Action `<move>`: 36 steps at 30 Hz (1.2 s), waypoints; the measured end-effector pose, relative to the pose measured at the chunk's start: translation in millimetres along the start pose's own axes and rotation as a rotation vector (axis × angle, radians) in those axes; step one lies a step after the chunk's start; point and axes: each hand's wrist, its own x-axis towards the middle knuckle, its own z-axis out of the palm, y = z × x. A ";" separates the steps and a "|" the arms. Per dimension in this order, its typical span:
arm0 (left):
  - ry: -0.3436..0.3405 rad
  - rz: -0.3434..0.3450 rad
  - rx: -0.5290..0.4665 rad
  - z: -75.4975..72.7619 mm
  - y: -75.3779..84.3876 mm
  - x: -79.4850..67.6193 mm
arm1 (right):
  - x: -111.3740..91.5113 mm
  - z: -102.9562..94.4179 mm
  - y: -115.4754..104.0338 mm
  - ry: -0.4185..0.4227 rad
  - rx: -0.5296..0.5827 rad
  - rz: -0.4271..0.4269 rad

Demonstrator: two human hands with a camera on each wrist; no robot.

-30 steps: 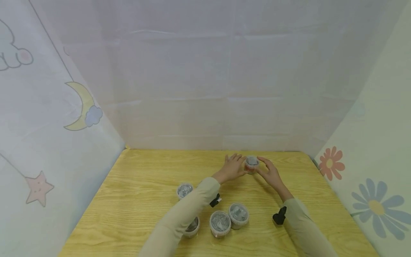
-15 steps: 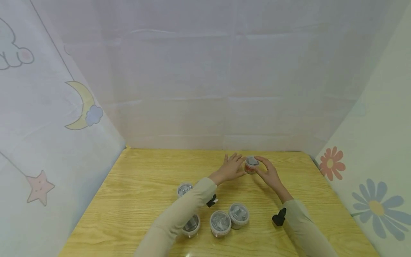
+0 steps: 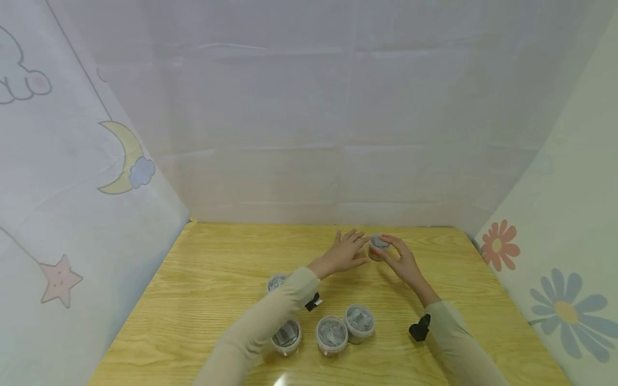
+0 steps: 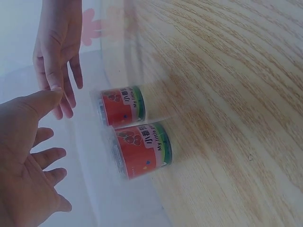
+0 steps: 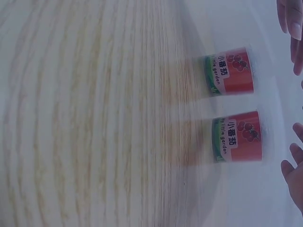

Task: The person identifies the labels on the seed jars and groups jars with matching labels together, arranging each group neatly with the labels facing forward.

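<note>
Near the table's back edge in the head view, a small seed-kit cup with a red label stands between the two hands. My right hand curves its fingers and thumb round the cup's right side, fingertips over the rim. My left hand is at its left, fingers spread and fairly straight. The left wrist view shows two red-labelled cups printed "My little garden", upright side by side, with my left hand open. In the right wrist view, my right hand lies at the edge, partly cut off.
Several like cups, topped with silvery packets, stand at the front: a left one, a middle one, a right one, and one partly behind the left sleeve. The wooden table meets a pale curtain.
My right fingertips have moved left over the back cup's rim and closed in on it. My left forearm has shifted slightly left. The front cups have stayed put.
</note>
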 end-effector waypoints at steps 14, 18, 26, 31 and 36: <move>-0.011 0.006 -0.017 -3.3 -3.4 -10.0 | -2.9 5.5 -1.1 -0.020 0.028 0.003; -0.021 0.004 -0.024 -4.5 -4.1 -13.3 | -3.8 6.7 -4.4 -0.038 0.044 -0.005; -0.005 0.025 -0.008 -10.8 -6.6 -21.0 | -3.1 10.9 -11.3 -0.027 0.018 -0.097; 0.004 0.034 -0.010 -12.2 -9.5 -25.7 | -2.7 14.5 -13.7 -0.029 0.012 -0.127; 0.013 0.031 -0.016 -13.8 -12.6 -31.0 | -0.2 20.0 0.0 -0.032 -0.007 -0.128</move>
